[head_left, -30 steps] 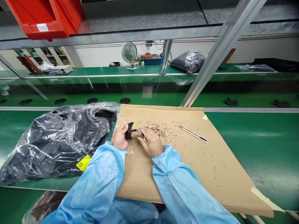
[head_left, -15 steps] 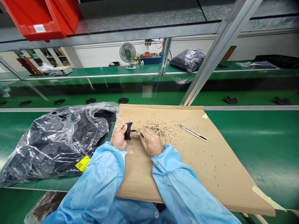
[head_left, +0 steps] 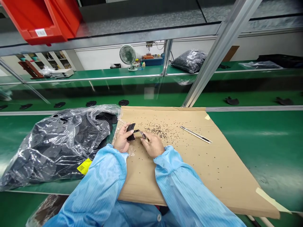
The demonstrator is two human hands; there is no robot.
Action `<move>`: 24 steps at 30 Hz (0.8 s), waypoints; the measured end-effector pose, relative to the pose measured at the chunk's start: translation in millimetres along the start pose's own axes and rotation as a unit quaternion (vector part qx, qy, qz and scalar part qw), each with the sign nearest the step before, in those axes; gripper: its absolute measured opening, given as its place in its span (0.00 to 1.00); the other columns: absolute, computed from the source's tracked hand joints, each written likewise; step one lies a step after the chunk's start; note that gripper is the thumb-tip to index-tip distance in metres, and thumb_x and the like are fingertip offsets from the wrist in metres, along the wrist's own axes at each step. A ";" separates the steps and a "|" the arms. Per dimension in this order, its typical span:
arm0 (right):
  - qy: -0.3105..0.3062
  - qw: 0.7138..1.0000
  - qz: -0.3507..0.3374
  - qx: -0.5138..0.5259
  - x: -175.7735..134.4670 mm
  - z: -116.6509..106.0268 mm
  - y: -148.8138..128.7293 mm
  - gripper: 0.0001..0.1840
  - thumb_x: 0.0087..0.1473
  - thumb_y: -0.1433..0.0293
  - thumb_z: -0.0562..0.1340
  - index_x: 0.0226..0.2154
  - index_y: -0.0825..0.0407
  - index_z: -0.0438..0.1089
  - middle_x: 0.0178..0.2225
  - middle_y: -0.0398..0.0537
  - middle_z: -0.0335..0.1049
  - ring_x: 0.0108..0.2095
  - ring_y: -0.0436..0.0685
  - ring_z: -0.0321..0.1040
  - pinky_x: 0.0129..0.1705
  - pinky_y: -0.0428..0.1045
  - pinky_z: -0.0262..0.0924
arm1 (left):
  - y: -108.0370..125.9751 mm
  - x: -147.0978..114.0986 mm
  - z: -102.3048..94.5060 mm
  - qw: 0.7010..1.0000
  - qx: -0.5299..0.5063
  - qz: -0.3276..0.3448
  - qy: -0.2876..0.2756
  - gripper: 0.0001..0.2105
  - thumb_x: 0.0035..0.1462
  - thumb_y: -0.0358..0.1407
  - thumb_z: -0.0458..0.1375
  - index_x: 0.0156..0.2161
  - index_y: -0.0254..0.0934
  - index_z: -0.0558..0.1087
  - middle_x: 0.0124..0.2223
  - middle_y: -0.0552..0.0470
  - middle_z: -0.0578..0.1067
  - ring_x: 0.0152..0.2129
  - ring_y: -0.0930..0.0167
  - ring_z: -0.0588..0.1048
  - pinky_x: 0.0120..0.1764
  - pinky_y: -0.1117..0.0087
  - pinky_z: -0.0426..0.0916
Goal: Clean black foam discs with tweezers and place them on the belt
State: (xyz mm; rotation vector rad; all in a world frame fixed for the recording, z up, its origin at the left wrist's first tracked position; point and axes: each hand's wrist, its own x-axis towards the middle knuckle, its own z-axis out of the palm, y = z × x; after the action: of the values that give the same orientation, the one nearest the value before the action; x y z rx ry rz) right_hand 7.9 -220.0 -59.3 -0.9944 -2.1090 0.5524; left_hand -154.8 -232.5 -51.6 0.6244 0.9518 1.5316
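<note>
My left hand (head_left: 122, 140) grips a black curved plastic part (head_left: 131, 131) between thumb and fingers. A short narrow stub juts from the part towards my right hand. My right hand (head_left: 153, 144) is closed around small metal nippers (head_left: 143, 135), mostly hidden by the fingers. The metal tip sits close to the stub; whether they touch, I cannot tell. Beneath both hands lies a brown cardboard sheet (head_left: 189, 176), with many tiny black bits (head_left: 157, 130) scattered beyond the right hand.
A clear plastic bag (head_left: 59, 148) full of black parts lies left of the cardboard. To the right rests a slim cutter knife (head_left: 196, 135). Black parts (head_left: 123, 102) lie along the green strip behind. A metal post (head_left: 213, 63) and red bin (head_left: 47, 22) stand above.
The black part has turned in my left hand, showing more of its broad face. My right hand and the nippers have shifted slightly, their tip angled a little differently.
</note>
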 end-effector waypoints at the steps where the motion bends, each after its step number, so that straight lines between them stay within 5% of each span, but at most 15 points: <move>1: 0.001 1.000 0.000 0.001 0.0 -0.1 0.4 0.12 0.54 0.73 0.56 0.41 0.49 0.70 0.34 0.47 0.72 0.36 0.56 0.67 0.40 0.49 0.61 | 0.0 -0.5 -0.1 1.000 0.002 0.000 -0.007 0.26 0.40 0.30 0.67 0.47 0.40 0.68 0.36 0.55 0.71 0.19 0.78 0.68 0.20 0.76 0.64; 14: 0.023 0.993 -0.003 -0.114 -1.7 -0.6 1.2 0.15 0.55 0.74 0.56 0.46 0.52 0.68 0.37 0.52 0.71 0.39 0.59 0.66 0.43 0.51 0.61 | -2.2 1.4 -0.1 0.998 0.028 0.056 0.001 0.25 0.40 0.29 0.67 0.46 0.40 0.68 0.37 0.55 0.70 0.22 0.79 0.67 0.24 0.76 0.65; 24: -0.021 0.992 0.063 0.106 1.7 -6.6 -4.8 0.08 0.52 0.71 0.58 0.35 0.51 0.73 0.29 0.44 0.72 0.31 0.54 0.67 0.36 0.48 0.61 | 2.9 0.9 1.7 1.000 -0.017 -0.003 -0.012 0.22 0.40 0.30 0.68 0.44 0.36 0.69 0.31 0.56 0.70 0.18 0.80 0.65 0.20 0.77 0.60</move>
State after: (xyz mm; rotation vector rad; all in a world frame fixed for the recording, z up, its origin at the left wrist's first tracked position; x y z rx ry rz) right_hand 9.9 -221.1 -51.2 -1.0052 -1.9837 0.8494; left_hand -155.1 -231.1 -48.4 0.6139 0.9071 1.5286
